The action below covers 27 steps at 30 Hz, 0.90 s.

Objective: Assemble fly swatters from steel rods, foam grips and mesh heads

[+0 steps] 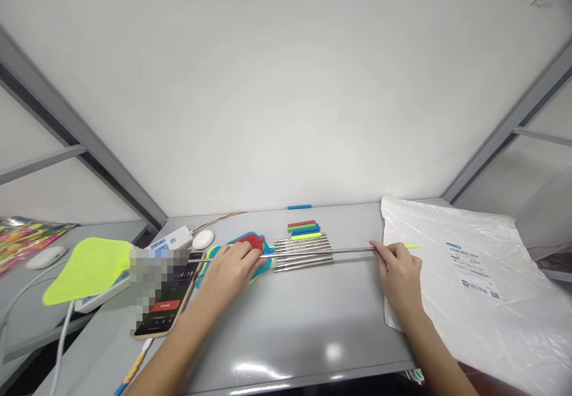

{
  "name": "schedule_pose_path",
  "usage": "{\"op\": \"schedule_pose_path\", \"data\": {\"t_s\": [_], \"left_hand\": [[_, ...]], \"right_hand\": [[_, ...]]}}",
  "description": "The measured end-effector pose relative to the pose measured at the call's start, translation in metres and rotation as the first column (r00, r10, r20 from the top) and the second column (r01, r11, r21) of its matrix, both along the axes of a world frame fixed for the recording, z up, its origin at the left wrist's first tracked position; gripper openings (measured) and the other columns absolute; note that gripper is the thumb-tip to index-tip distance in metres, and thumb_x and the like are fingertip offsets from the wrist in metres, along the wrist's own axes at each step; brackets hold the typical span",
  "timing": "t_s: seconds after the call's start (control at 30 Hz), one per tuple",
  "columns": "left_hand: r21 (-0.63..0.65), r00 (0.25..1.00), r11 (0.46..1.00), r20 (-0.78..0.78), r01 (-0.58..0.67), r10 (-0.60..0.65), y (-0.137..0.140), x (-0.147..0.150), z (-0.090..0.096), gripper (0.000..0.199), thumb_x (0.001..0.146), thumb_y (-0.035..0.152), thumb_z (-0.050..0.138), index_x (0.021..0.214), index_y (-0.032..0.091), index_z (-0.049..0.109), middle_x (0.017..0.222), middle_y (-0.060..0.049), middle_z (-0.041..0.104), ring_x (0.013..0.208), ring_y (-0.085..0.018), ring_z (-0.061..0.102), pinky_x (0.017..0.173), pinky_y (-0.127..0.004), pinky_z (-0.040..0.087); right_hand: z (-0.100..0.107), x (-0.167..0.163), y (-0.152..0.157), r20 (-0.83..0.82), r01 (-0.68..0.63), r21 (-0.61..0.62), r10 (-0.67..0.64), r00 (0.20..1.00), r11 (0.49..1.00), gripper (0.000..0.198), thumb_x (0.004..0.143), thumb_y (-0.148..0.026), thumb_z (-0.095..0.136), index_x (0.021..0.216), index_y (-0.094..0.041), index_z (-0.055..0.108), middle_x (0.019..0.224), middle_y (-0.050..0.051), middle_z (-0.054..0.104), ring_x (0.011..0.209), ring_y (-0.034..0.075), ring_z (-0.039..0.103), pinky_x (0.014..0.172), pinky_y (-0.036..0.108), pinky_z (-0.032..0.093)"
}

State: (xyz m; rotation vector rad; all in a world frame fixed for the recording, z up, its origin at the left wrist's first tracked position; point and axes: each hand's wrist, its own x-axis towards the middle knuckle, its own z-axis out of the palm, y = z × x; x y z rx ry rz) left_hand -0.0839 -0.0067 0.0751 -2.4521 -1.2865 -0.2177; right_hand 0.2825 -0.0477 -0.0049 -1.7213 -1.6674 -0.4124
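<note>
A fly swatter with a yellow-green mesh head (pixel 87 270) and a long thin metal rod (pixel 348 250) lies across my view, held level above the table. My left hand (pixel 232 265) is closed around the rod, over a stack of red, blue and yellow swatter heads (pixel 267 261). At the far end, my right hand (pixel 399 271) grips where the rod meets the yellow handle (pixel 412 246), whose tip sticks out past the fingers. Several loose metal rods (pixel 304 261) lie side by side beneath the held rod. Behind them are coloured handles (pixel 304 227) in red, green, blue and yellow.
On the left are a phone (pixel 167 303), a white power strip (pixel 172 240) and a round white device (pixel 203 239). A white plastic mailer (pixel 429 301) with a label covers the right side. One blue handle (pixel 299 206) lies against the back wall.
</note>
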Motion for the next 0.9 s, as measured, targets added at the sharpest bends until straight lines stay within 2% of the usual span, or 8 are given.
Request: {"op": "schedule_pose_path", "data": {"t_s": [0.1,0.23,0.33,0.4,0.5,0.67,0.8,0.9], "left_hand": [[0.018,1.000,1.000,0.031,-0.001,0.000,0.001,0.012,-0.005,0.032,0.098,0.035,0.037,0.086,0.020,0.062,0.082,-0.005,0.062,0.079,-0.019,0.056,0.071,-0.032,0.033],[0.100,0.994,0.995,0.106,0.015,-0.026,0.007,0.013,-0.019,0.025,0.096,0.033,0.043,0.089,0.022,0.064,0.081,-0.004,0.063,0.078,-0.018,0.056,0.079,-0.035,0.032],[0.239,0.972,0.970,0.219,0.032,-0.086,0.012,0.004,-0.034,0.016,0.092,0.033,0.053,0.093,0.023,0.065,0.077,-0.001,0.064,0.075,-0.016,0.056,0.085,-0.038,0.031],[0.282,0.956,0.959,0.275,0.021,-0.102,0.013,-0.001,-0.042,0.013,0.090,0.032,0.057,0.093,0.024,0.066,0.077,0.000,0.065,0.075,-0.016,0.057,0.087,-0.039,0.030],[0.249,0.944,0.968,0.322,-0.016,-0.067,0.012,-0.002,-0.047,0.011,0.090,0.031,0.058,0.093,0.024,0.067,0.080,0.000,0.066,0.077,-0.017,0.058,0.089,-0.041,0.029],[0.183,0.920,0.982,0.392,-0.051,-0.026,0.007,0.005,-0.046,0.013,0.090,0.031,0.057,0.093,0.024,0.067,0.081,-0.001,0.066,0.080,-0.018,0.058,0.091,-0.042,0.028],[0.174,0.910,0.983,0.414,-0.065,-0.013,0.005,0.006,-0.045,0.013,0.090,0.031,0.057,0.094,0.025,0.067,0.080,-0.001,0.066,0.081,-0.018,0.058,0.092,-0.043,0.027],[0.184,0.905,0.980,0.425,-0.071,-0.015,0.004,0.004,-0.045,0.012,0.089,0.031,0.058,0.094,0.025,0.067,0.080,-0.001,0.066,0.081,-0.018,0.058,0.092,-0.043,0.028]], "right_hand": [[-0.005,0.007,0.003,-0.065,-0.054,0.011,0.054,0.996,0.999,0.026,0.096,-0.027,0.045,0.108,-0.023,0.067,0.079,0.003,0.051,0.068,0.016,0.048,0.071,0.035,0.032],[-0.011,0.017,0.003,-0.065,0.001,0.009,0.000,0.998,1.000,0.028,0.096,-0.034,0.044,0.105,-0.024,0.068,0.079,0.003,0.052,0.073,0.018,0.051,0.074,0.036,0.031],[-0.017,0.021,0.004,-0.053,0.044,-0.061,-0.048,0.997,0.997,0.032,0.096,-0.039,0.042,0.101,-0.023,0.069,0.077,0.003,0.055,0.069,0.016,0.052,0.077,0.037,0.030],[-0.020,0.022,0.004,-0.078,0.031,-0.134,-0.042,0.996,0.990,0.033,0.095,-0.041,0.042,0.102,-0.023,0.068,0.073,0.001,0.056,0.064,0.015,0.051,0.076,0.036,0.031],[-0.023,0.022,0.004,-0.169,-0.005,-0.226,-0.034,0.985,0.974,0.031,0.093,-0.041,0.044,0.105,-0.023,0.067,0.070,0.001,0.060,0.060,0.016,0.050,0.070,0.032,0.036],[-0.021,0.017,0.001,-0.277,0.025,-0.326,-0.120,0.953,0.945,0.031,0.089,-0.040,0.048,0.109,-0.024,0.066,0.076,0.002,0.066,0.064,0.018,0.057,0.059,0.029,0.039],[-0.019,0.015,0.000,-0.284,0.018,-0.327,-0.117,0.952,0.945,0.030,0.090,-0.040,0.048,0.109,-0.025,0.065,0.074,0.000,0.065,0.063,0.017,0.058,0.058,0.028,0.040],[-0.018,0.016,0.000,-0.224,0.006,-0.265,-0.068,0.972,0.964,0.029,0.092,-0.041,0.046,0.108,-0.026,0.065,0.079,0.001,0.065,0.067,0.017,0.057,0.060,0.028,0.040]]}}
